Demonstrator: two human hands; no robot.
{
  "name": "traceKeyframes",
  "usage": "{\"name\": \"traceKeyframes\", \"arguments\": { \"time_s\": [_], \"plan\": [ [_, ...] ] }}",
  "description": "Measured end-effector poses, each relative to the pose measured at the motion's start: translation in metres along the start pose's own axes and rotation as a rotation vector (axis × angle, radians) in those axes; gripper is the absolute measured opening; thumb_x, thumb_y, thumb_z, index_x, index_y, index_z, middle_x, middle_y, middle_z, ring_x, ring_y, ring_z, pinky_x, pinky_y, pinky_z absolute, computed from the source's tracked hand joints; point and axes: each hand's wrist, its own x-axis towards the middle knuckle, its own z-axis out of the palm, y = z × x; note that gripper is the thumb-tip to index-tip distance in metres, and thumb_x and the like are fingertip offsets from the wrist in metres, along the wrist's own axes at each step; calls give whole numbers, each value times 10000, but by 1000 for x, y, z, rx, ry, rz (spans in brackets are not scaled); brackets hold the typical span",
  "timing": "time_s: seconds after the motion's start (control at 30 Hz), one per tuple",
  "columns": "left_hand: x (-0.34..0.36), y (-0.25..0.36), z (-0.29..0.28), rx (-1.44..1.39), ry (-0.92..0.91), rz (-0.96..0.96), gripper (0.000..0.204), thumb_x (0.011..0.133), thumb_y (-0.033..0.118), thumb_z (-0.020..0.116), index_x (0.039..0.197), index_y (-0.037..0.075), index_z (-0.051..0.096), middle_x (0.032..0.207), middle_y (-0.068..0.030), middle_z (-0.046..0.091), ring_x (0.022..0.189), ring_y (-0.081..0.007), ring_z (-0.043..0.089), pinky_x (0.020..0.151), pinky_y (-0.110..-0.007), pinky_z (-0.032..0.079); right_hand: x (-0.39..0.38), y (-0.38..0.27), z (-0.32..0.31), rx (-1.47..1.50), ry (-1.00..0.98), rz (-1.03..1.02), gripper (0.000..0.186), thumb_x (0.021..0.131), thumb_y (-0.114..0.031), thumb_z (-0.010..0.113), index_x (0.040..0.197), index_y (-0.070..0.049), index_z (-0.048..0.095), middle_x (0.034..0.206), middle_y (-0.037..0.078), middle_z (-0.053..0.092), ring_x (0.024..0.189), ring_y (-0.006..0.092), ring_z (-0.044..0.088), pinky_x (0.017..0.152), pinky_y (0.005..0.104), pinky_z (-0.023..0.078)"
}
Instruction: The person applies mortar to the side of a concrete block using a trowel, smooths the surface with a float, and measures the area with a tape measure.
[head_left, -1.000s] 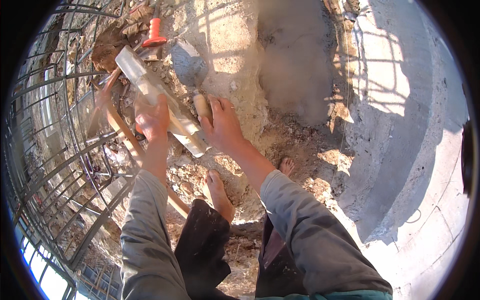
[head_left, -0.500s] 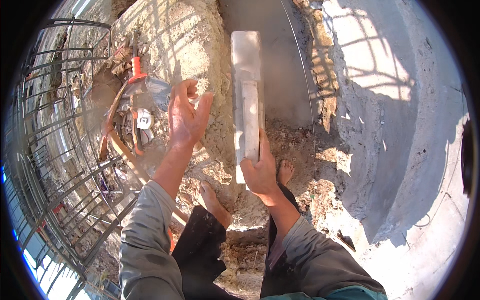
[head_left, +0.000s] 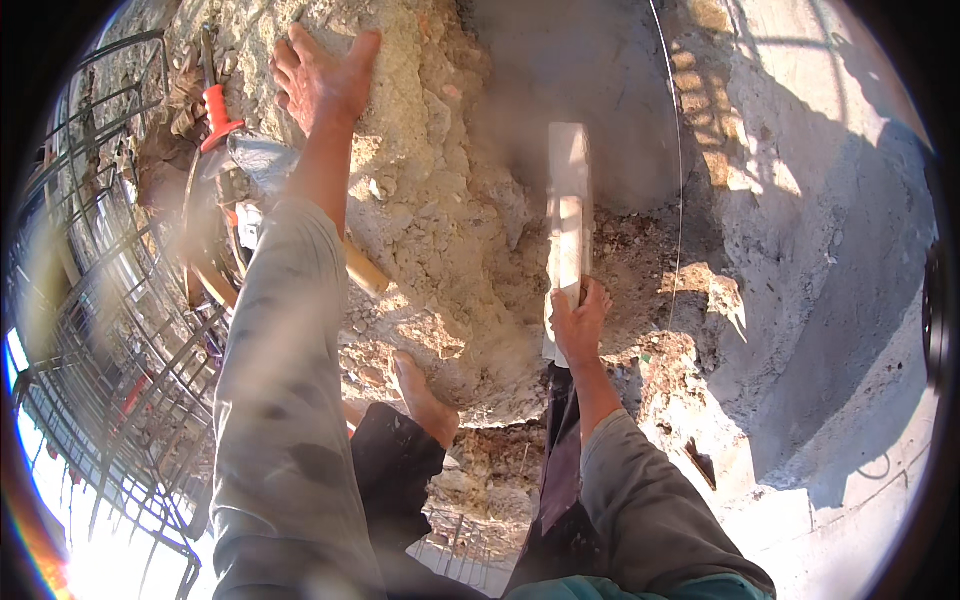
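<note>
My right hand (head_left: 580, 325) is wrapped round the near end of the handle of a long, pale plastering float (head_left: 569, 155). The float points away from me, and its far end lies over the smooth grey mortar (head_left: 600, 70). Whether its face touches the mortar I cannot tell. At the upper left my left hand (head_left: 325, 80) lies with spread fingers on the rough, sunlit ledge of earth and stone (head_left: 425, 180), holding nothing. A taut string (head_left: 681, 190) runs along the right side of the mortar.
Left of the ledge lie a chisel with an orange hand guard (head_left: 215, 115), a grey metal blade (head_left: 262, 160) and a wooden handle (head_left: 365, 270). A steel rebar cage (head_left: 100, 290) fills the far left. A grey concrete slope (head_left: 820, 270) rises on the right. My bare foot (head_left: 425, 398) stands on rubble.
My left hand has moved forward and left, from mid-air onto the ledge. The float in my right hand now sits further right in view. The view itself has shifted.
</note>
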Motion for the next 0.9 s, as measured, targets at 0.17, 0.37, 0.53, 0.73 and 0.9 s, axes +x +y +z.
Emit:
{"name": "traceKeyframes", "arguments": {
  "time_s": [0.17, 0.37, 0.53, 0.73, 0.9],
  "plan": [
    [2, 2, 0, 46, -25, -39, 1067, 674, 570, 677, 1510, 53, 264, 1567, -164, 227, 1454, -355, 192, 1161, -515, 189, 37, -10, 26, 226, -48, 118, 491, 879, -311, 663, 1240, -33, 482, 977, 154, 640, 823, 245, 625, 736, 376, 518],
    [3, 2, -8, 33, -56, -77, 1059, 662, 538, 673, 1514, 66, 258, 1577, -165, 198, 1470, -325, 160, 1178, -512, 144, 121, -83, 45, 346, -125, 70, 471, 966, -356, 574, 1246, 7, 466, 988, 146, 648, 798, 199, 619, 709, 337, 524],
    [5, 7, -6, 5, -43, -48, 1062, 652, 512, 704, 1508, 59, 269, 1569, -184, 210, 1470, -332, 159, 1177, -516, 137, 242, -110, 101, 170, 41, -253, 467, 985, -354, 544, 1223, 45, 490, 947, 242, 662, 854, 360, 656, 750, 426, 516],
    [3, -6, 1, -51, -2, 17, 1040, 657, 440, 737, 1501, 40, 281, 1549, -232, 233, 1434, -392, 232, 1161, -534, 163, 336, -163, 120, 52, 94, -390, 489, 974, -370, 550, 1167, 76, 498, 924, 317, 654, 873, 469, 654, 750, 468, 512],
    [3, -18, 5, -103, 25, 99, 1012, 678, 432, 720, 1492, 14, 287, 1531, -273, 238, 1415, -426, 245, 1153, -521, 183, 369, -170, 133, 25, 51, -373, 514, 975, -404, 546, 1145, 78, 496, 922, 335, 644, 891, 487, 641, 759, 493, 509]
  ]
}}
